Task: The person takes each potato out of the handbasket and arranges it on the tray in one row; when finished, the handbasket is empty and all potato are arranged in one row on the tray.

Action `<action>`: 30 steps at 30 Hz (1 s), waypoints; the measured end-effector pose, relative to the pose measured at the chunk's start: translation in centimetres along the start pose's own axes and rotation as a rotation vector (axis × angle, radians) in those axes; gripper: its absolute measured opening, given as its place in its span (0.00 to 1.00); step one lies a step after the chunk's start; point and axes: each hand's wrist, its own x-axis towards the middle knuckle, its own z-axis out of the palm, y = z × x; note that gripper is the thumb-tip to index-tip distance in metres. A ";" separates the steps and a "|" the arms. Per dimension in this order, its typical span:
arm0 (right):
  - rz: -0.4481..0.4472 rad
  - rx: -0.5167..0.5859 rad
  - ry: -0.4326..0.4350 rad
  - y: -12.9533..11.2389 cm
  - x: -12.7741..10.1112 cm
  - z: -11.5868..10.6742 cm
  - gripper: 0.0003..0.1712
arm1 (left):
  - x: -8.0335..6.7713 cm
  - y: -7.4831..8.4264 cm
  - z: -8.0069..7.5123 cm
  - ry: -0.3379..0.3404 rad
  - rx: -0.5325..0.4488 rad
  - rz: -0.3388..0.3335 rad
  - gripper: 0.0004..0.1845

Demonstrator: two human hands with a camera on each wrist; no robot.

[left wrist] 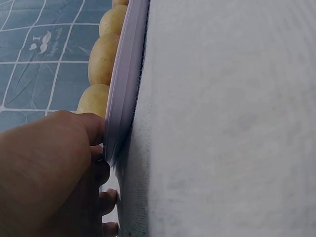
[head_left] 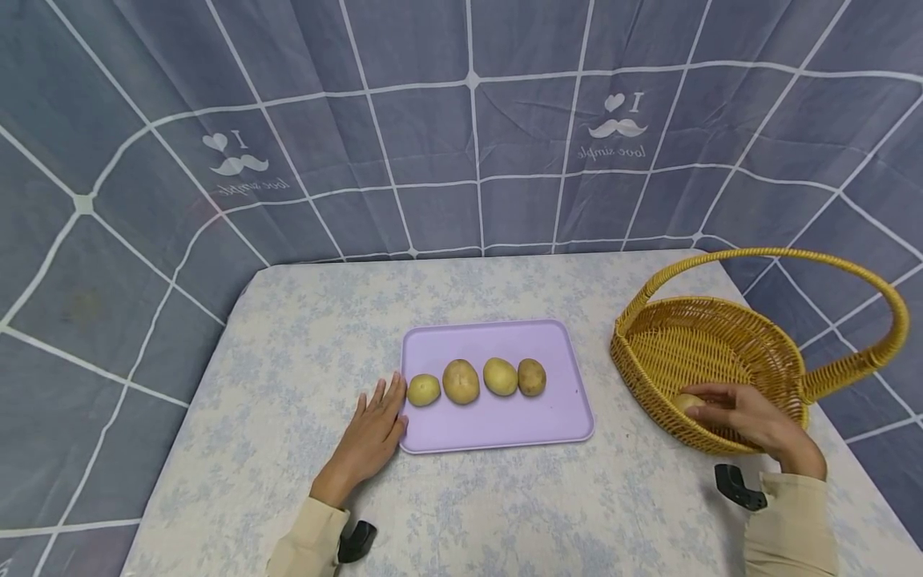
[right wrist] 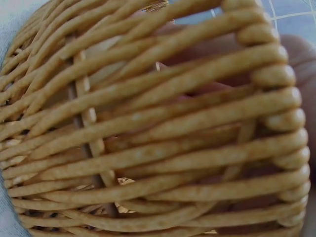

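A lilac tray (head_left: 505, 425) lies mid-table with several potatoes (head_left: 461, 381) in a row across it. My left hand (head_left: 378, 421) rests flat on the tablecloth with straight fingers against the tray's left edge. In the left wrist view, the left hand (left wrist: 44, 168) touches the tray rim (left wrist: 123, 89), and the potatoes (left wrist: 103, 59) show beyond it. My right hand (head_left: 710, 410) reaches over the near wall of a wicker basket (head_left: 707, 344), fingers curled round a potato (head_left: 683, 400) inside. The right wrist view shows only the basket's weave (right wrist: 148, 148) close up.
The basket's tall hoop handle (head_left: 890, 312) arches over its right side. Black wrist mounts (head_left: 739, 487) sit by both sleeves. A checked blue cloth backdrop (head_left: 469, 160) closes off the table's far and side edges.
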 end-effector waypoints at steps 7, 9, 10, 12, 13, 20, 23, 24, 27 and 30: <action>0.016 -0.014 0.112 0.0 0.0 -0.2 0.33 | 0.0 0.0 0.0 0.006 -0.003 0.002 0.30; 0.012 -0.010 0.134 0.1 0.0 -0.3 0.33 | 0.0 0.0 0.0 0.007 -0.001 0.002 0.30; 0.013 -0.008 0.147 0.1 -0.1 -0.3 0.33 | 0.0 0.0 0.0 0.007 -0.003 0.001 0.30; -0.004 -0.006 0.168 0.1 -0.2 -0.3 0.32 | 0.0 0.0 0.1 0.008 -0.004 0.002 0.30; -0.014 -0.009 0.180 0.1 -0.2 -0.3 0.32 | 0.0 0.0 0.1 0.008 -0.003 0.003 0.30; -0.053 0.040 0.245 -0.7 -0.5 -0.5 0.31 | 0.0 0.0 0.1 -0.001 -0.009 0.002 0.30; -0.065 0.065 0.282 -1.7 -0.5 -0.7 0.29 | 0.0 0.0 0.0 0.001 -0.003 0.003 0.30; -0.074 0.069 0.295 -2.1 -0.4 -0.7 0.29 | 0.0 0.0 0.1 0.002 -0.001 0.004 0.30; -0.113 0.105 0.322 -3.5 -0.1 -0.7 0.26 | 0.0 0.0 0.0 0.004 0.000 0.002 0.30; -0.197 0.163 0.333 -4.8 0.6 -0.3 0.25 | 0.0 0.0 0.0 0.003 -0.007 0.002 0.30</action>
